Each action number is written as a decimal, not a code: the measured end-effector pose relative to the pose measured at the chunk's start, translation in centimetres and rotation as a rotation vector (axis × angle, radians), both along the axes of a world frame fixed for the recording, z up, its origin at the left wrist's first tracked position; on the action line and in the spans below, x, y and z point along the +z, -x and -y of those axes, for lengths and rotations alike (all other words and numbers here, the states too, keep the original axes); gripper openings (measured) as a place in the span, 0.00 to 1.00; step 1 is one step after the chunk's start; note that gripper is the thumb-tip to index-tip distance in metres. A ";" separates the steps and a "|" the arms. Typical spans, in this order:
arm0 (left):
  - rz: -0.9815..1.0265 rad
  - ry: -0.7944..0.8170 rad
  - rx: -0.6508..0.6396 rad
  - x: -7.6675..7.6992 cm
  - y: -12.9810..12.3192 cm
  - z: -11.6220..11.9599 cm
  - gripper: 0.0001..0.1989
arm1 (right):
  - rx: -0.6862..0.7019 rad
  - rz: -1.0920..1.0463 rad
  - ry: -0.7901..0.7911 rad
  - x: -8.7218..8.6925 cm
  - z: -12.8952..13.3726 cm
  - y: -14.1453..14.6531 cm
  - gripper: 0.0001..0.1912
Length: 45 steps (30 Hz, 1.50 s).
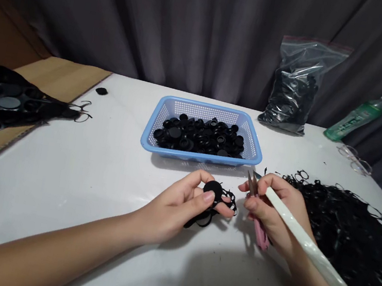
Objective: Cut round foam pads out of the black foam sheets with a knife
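My left hand (178, 202) is closed on a round black cap (211, 189), pinched under the thumb. Thin black looped strips (228, 200) hang about its fingers, and their join to the cap cannot be made out. In my right hand (285, 204) are small pink-handled snips (261, 234), blades pointing up. The same hand also grips a long pale stick-like tool (296, 228) that lies back along the forearm; its front end is partly hidden by the fingers. The snips are a short way right of the cap, apart from it.
A blue basket (199, 156) of black caps stands ahead. Black scrap strips (351, 240) are heaped at right. Behind stand a filled zip bag (291, 96) and a leaning green bottle (358, 118), with glasses (361, 166) nearby. More black pieces (9, 103) lie left, near a loose cap (101, 91).
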<state>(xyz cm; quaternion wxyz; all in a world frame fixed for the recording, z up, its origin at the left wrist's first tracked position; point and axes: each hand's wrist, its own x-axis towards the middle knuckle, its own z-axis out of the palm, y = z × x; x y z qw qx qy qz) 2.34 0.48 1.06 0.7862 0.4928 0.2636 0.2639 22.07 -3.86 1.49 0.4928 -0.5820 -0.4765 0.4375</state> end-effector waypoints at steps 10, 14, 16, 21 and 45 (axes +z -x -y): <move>-0.016 -0.019 0.031 -0.2 0.1 -0.2 0.16 | 0.007 0.261 -0.075 0.0 0.8 1.4 0.09; 0.008 -0.062 0.082 -0.3 0.0 -0.1 0.13 | -0.022 0.412 -0.142 -0.5 1.4 1.1 0.09; 0.017 -0.113 0.104 -0.5 0.0 -0.1 0.12 | -0.022 0.386 -0.197 -0.7 1.7 1.1 0.11; 0.006 -0.103 0.164 -0.8 0.1 0.0 0.12 | -0.067 0.415 -0.337 -0.6 2.0 1.1 0.22; -0.015 -0.313 0.195 -0.1 0.2 0.4 0.15 | 0.022 1.109 -0.769 0.1 1.7 1.4 0.27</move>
